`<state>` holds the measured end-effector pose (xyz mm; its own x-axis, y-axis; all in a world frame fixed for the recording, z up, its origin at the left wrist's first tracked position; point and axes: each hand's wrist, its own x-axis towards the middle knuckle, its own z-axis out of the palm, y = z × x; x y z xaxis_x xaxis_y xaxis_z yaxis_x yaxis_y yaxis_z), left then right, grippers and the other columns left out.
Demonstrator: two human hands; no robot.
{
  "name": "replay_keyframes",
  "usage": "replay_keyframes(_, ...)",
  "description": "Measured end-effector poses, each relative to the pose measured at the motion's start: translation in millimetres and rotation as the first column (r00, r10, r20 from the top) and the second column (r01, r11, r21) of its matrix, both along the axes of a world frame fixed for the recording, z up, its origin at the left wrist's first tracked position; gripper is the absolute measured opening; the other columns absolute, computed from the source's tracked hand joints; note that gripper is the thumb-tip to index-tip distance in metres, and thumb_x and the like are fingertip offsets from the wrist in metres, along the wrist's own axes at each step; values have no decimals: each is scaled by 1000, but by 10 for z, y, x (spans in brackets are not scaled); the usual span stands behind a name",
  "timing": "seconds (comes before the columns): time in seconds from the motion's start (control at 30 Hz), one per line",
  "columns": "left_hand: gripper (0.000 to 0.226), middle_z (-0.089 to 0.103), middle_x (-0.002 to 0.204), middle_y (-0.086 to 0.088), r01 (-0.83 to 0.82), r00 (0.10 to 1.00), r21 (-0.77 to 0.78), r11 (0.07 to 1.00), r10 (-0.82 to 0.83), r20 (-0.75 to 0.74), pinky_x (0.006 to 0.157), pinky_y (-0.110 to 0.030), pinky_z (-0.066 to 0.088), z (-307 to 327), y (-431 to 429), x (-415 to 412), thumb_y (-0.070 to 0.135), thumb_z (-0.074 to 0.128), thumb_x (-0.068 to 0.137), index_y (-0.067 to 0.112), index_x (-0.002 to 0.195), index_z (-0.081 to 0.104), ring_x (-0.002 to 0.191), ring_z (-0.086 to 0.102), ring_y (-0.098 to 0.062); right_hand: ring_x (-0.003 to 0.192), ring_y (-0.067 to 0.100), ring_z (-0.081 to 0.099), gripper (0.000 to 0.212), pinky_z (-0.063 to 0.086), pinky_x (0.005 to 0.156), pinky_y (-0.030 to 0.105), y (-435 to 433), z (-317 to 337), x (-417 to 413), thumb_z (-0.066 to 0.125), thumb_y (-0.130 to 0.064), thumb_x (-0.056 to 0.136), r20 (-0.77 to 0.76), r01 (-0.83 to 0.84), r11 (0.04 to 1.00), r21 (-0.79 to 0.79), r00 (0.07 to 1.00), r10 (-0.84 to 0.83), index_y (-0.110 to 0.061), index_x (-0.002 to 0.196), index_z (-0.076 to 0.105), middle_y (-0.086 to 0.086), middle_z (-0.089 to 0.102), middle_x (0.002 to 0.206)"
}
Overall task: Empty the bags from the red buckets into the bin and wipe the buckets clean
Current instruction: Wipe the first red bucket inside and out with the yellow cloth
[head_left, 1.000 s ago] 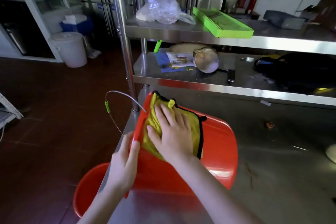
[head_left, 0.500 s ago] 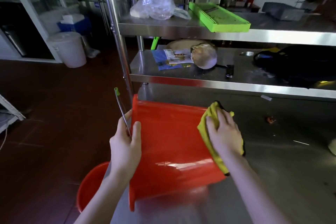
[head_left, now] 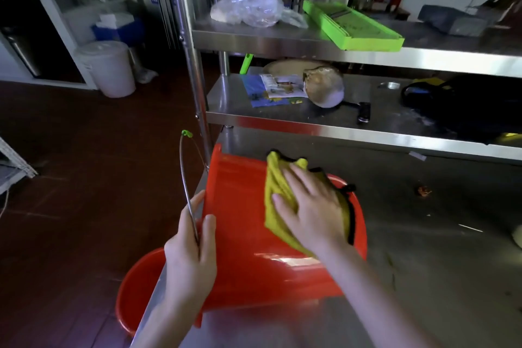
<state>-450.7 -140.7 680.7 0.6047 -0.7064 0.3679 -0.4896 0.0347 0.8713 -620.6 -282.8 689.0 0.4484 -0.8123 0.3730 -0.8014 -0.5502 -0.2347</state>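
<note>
A red bucket lies on its side on the steel table, mouth toward the left edge. My left hand grips its rim, with the wire handle running up between thumb and fingers. My right hand lies flat, fingers spread, pressing a yellow cloth with black trim onto the bucket's outer wall. A second red bucket stands on the floor below the table's left edge, partly hidden by my arm.
Steel shelves rise behind the table, carrying a clear plastic bag, a green tray, papers and a dark bag. A shelf post stands beside the bucket rim. A white lidded bin stands on the dark floor, far left.
My right hand has swept the yellow cloth from the bucket's base end back left onto its upper wall. The left hand keeps hold of the rim.
</note>
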Motion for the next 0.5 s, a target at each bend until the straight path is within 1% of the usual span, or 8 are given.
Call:
replay_keyframes(0.03, 32, 60, 65, -5, 6, 1000, 2, 1000, -6, 7, 36, -21, 37, -38, 53, -13, 47, 41, 97, 46, 128, 49, 36, 41, -4, 130, 18, 47, 65, 38, 106, 40, -153, -12, -178, 22, -66, 91, -15, 90, 992, 91, 996, -89, -31, 138, 49, -9, 44, 148)
replay_keyframes(0.1, 32, 61, 64, -1, 16, 999, -1, 1000, -16, 30, 43, -15, 38, -100, 149, -6, 41, 42, 98, 50, 129, 47, 41, 49, -6, 130, 22, 46, 65, 38, 106, 39, -509, 7, -439, 20, -67, 91, -64, 234, 916, 327, 972, -225, -32, 137, 49, -6, 44, 147)
replay_keyframes(0.17, 38, 68, 79, -2, 16, 998, 15, 1000, -17, 61, 54, -15, 41, -137, 216, 28, 38, 43, 96, 55, 130, 44, 59, 62, -21, 129, 26, 47, 61, 39, 105, 40, -776, 85, -439, 21, -66, 92, -129, 278, 809, 519, 960, -248, -34, 136, 49, -2, 44, 147)
replay_keyframes(0.2, 39, 70, 86, -3, 16, 997, 20, 1000, -17, 71, 57, -16, 42, -142, 226, 45, 36, 43, 96, 56, 130, 43, 65, 64, -24, 128, 27, 47, 59, 38, 105, 42, -839, 118, -333, 20, -65, 93, -156, 269, 794, 544, 963, -220, -36, 136, 48, -2, 44, 146)
replay_keyframes(0.23, 39, 71, 87, 1, 18, 998, 19, 1000, -19, 67, 56, -14, 42, -135, 219, 57, 33, 43, 99, 56, 130, 43, 61, 64, -19, 128, 26, 47, 59, 37, 106, 43, -860, 145, -172, 19, -65, 93, -162, 240, 810, 535, 970, -181, -38, 137, 48, -3, 44, 146)
replay_keyframes(0.3, 38, 67, 75, 8, 18, 998, 11, 1000, -18, 60, 44, -11, 38, -106, 152, 80, 31, 44, 99, 55, 128, 44, 42, 50, -3, 131, 24, 45, 61, 35, 108, 43, -781, 212, 240, 18, -68, 91, -110, 120, 868, 481, 991, -76, -40, 138, 45, -6, 43, 148)
replay_keyframes(0.37, 32, 62, 66, -1, 25, 999, 3, 1000, -25, 46, 37, -11, 31, -53, 46, 114, 35, 42, 100, 54, 125, 45, 33, 39, -2, 134, 20, 43, 64, 36, 107, 41, -574, 275, 608, 19, -71, 90, -59, -29, 922, 385, 997, 55, -40, 141, 40, -11, 38, 151)
replay_keyframes(0.5, 27, 60, 59, -6, 27, 999, 49, 998, -28, 19, 34, -19, 35, 133, -229, 196, 30, 47, 100, 51, 117, 48, 34, 43, -6, 134, 22, 41, 67, 35, 109, 43, -104, 229, 724, 23, -68, 92, -68, -253, 967, 35, 964, 255, -32, 148, 33, -13, 34, 153)
